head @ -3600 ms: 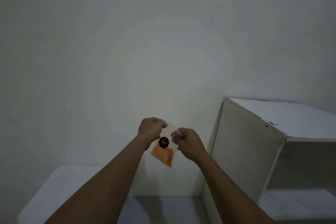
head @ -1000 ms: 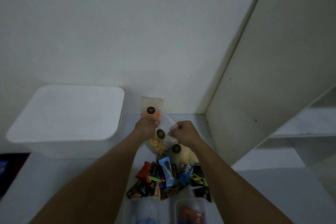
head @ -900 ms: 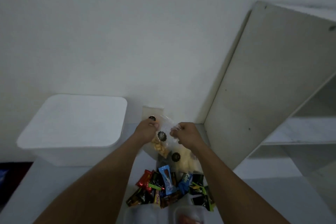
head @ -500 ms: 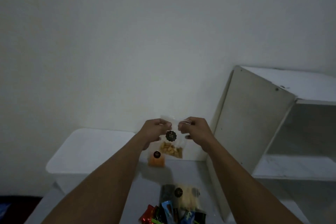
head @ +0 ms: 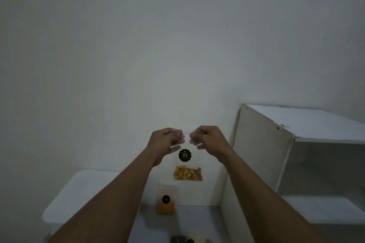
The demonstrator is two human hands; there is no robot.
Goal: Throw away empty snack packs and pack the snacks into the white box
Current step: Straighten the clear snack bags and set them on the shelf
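Note:
Both my hands hold up a clear snack pack (head: 187, 165) in front of the wall. It has a round black sticker and yellow snack pieces at its bottom. My left hand (head: 165, 142) pinches its top left corner and my right hand (head: 207, 140) pinches its top right corner. Below it, a second clear pack (head: 166, 202) with orange contents leans upright against the wall on the table. The white box (head: 83, 193) with its lid on stands at the lower left, partly hidden by my left arm.
A white shelf unit (head: 276, 163) stands at the right with open compartments. A few more snack packs (head: 189, 239) peek in at the bottom edge on the white table (head: 197, 223). A plain white wall fills the upper view.
My head has tilted up, so the pile of snacks has dropped out of view. My hands lifted the yellow snack pack higher and hold it by both top corners.

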